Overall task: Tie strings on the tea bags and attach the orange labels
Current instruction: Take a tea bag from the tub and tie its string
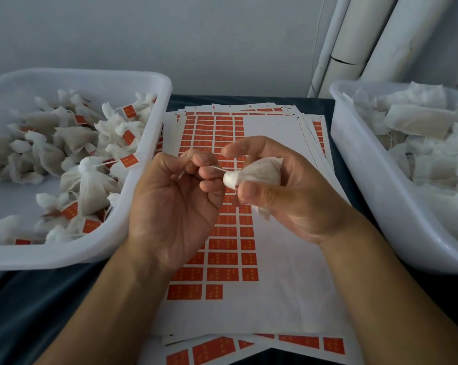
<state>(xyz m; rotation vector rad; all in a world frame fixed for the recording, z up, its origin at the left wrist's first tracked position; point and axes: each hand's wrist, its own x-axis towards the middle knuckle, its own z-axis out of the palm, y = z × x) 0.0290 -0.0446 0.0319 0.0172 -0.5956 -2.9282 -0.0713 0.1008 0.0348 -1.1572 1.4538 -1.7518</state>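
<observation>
We pull the string tight on one tea bag.
Our right hand (pixel 283 191) holds the tea bag (pixel 254 172) mid-frame; the string (pixel 212 168) runs left into our left hand's (pixel 175 201) pinching fingers (pixel 200 160).

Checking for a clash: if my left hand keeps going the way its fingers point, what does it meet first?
Probably the tea bag gripped in the right hand: the left hand pinches the string close beside its gathered neck. Depth is hard to judge.
</observation>
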